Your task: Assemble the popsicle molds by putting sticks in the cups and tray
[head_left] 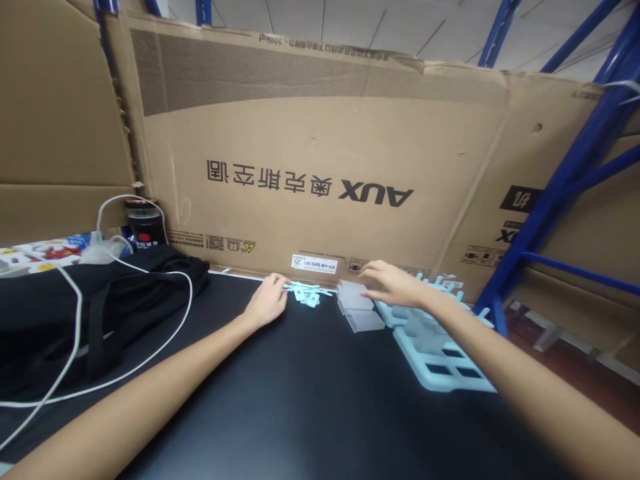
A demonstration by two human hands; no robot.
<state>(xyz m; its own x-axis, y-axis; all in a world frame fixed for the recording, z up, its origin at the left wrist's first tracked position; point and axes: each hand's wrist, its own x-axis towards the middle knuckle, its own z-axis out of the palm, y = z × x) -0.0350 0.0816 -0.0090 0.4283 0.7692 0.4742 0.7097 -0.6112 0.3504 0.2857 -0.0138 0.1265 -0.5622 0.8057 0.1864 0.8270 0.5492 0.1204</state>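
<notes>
My left hand rests low on the black tabletop, fingers loosely bent, its tips at the left edge of a small pile of light blue flat plastic pieces. Whether a piece is under those tips is hard to see. To the right of the pile are a few translucent plastic boxes, set close together. Over their right side is my right hand, thumb and fingers apart, the thumb overlapping a box in view. A light blue rack with square openings and upright pegs lies partly behind my right forearm.
Cardboard panels rise along the back of the table. At left lie a black bag and a looping white cable, with a dark-lidded jar behind. Blue metal shelving stands at right.
</notes>
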